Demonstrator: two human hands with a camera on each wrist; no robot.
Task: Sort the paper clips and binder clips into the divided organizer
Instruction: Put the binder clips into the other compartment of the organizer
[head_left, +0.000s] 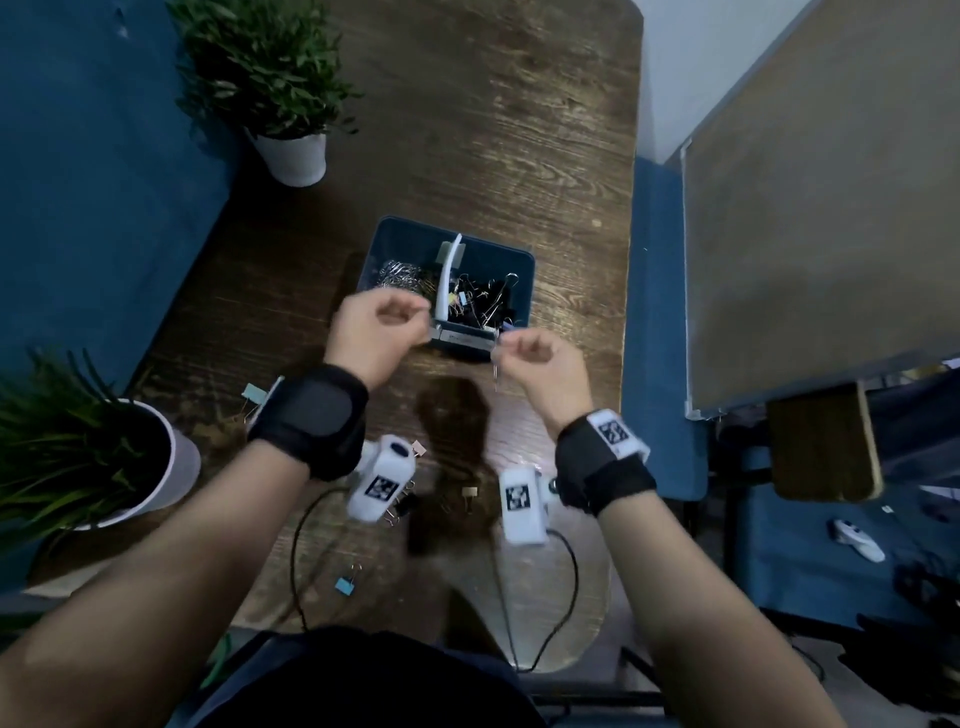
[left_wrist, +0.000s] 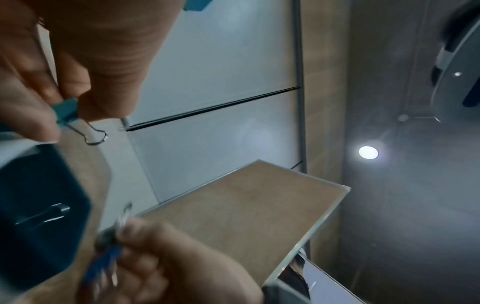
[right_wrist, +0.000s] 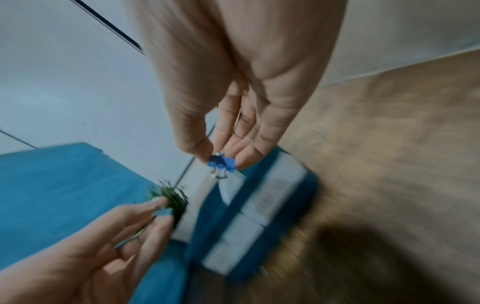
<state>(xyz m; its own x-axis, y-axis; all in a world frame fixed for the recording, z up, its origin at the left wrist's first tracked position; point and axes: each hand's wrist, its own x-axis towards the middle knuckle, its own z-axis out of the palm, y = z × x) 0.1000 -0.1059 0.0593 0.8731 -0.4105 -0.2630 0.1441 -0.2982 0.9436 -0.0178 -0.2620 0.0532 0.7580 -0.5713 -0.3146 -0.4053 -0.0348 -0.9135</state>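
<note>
The dark blue divided organizer (head_left: 527, 283) sits mid-table, split by a white divider (head_left: 448, 278). Silver paper clips (head_left: 399, 273) fill its left compartment and binder clips (head_left: 491, 296) its right. My left hand (head_left: 415, 318) hovers over the front left corner and pinches a teal binder clip (left_wrist: 68, 111) between thumb and fingertips. My right hand (head_left: 501, 347) hovers at the front right corner and pinches a blue binder clip (right_wrist: 221, 163), wire handles pointing down. Both clips are off the table and near the organizer's front edge.
Loose binder clips lie on the wooden table near me: a teal one (head_left: 253, 393), a blue one (head_left: 344, 584), a beige one (head_left: 469, 492) and black ones (head_left: 404, 506). Potted plants stand at the back left (head_left: 293, 156) and near left (head_left: 156, 467). The table edge runs along the right.
</note>
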